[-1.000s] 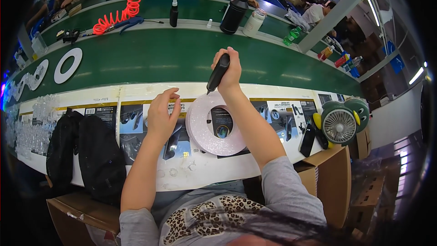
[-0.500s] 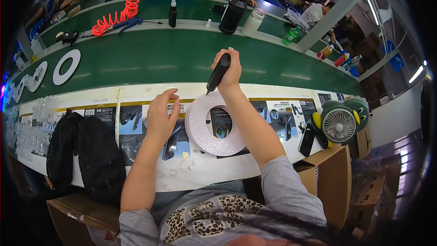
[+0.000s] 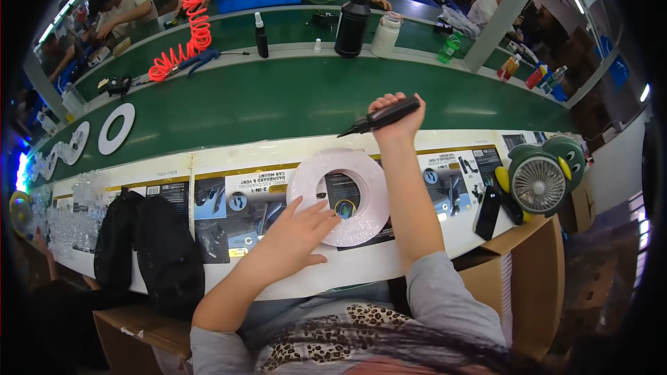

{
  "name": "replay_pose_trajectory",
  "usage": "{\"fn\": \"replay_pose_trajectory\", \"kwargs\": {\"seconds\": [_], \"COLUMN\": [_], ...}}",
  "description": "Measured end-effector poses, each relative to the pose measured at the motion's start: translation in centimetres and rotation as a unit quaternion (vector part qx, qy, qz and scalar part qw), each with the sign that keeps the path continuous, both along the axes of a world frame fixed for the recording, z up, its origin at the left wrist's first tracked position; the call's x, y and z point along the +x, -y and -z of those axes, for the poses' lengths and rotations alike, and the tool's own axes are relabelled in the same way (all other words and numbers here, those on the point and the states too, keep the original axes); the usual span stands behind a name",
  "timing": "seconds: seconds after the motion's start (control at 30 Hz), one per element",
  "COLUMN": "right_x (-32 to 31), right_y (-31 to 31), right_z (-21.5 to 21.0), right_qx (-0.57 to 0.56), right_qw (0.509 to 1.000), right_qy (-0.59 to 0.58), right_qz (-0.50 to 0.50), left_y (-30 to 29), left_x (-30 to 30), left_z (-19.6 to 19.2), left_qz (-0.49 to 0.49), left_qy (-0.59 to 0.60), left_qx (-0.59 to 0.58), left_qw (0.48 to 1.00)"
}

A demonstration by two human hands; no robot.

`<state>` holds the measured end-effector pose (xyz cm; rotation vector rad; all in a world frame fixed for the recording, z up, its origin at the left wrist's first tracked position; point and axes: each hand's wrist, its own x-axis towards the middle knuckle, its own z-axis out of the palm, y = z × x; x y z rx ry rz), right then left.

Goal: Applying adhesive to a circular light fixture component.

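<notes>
**White ring flat, black tool raised**

White ring [image 3: 340, 196]: flat, wide-banded disc with a large round centre hole, lying on the printed sheets at the near bench edge; printed graphics show through the hole. Black tool [image 3: 381, 117]: slim, pen-like, tapered to a pointed tip, tilted tip-down to the left, up over the green belt beyond the ring.

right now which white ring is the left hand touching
The big white ring on the near bench, under the left hand fingertips. The other rings lie far left on the green belt, untouched.

Bare green belt [image 3: 278, 101]; fan [image 3: 538, 184] blocks right.
</notes>
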<state>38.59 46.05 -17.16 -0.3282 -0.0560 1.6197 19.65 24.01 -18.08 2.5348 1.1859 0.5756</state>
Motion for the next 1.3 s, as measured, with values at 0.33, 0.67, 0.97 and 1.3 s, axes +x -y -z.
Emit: {"fn": "replay_pose_trajectory", "kwargs": {"seconds": [0.33,0.67,0.97,1.3], "right_x": [4.6,5.6,3.7,-4.6], "right_y": [0.1,1.8,1.6,4.6], "right_z": [-1.7,-3.9,-2.9,-0.4], "right_qx": [0.059,0.1,0.108,0.126], "right_qw": [0.99,0.983,0.987,0.974], "right_qy": [-0.124,-0.152,-0.115,0.179], "right_qz": [-0.02,-0.006,-0.031,-0.065], "left_y": [-0.7,-10.8,-7.9,-5.9], "left_x": [1.6,-8.3,-8.1,-6.7], "left_z": [0.5,-0.6,2.4,5.8], "left_qz": [-0.004,-0.247,-0.307,-0.283], "left_qy": [-0.052,-0.092,-0.014,0.154], "left_qx": [-0.051,0.082,0.069,0.059], "left_qw": [0.997,0.961,0.949,0.945]}}
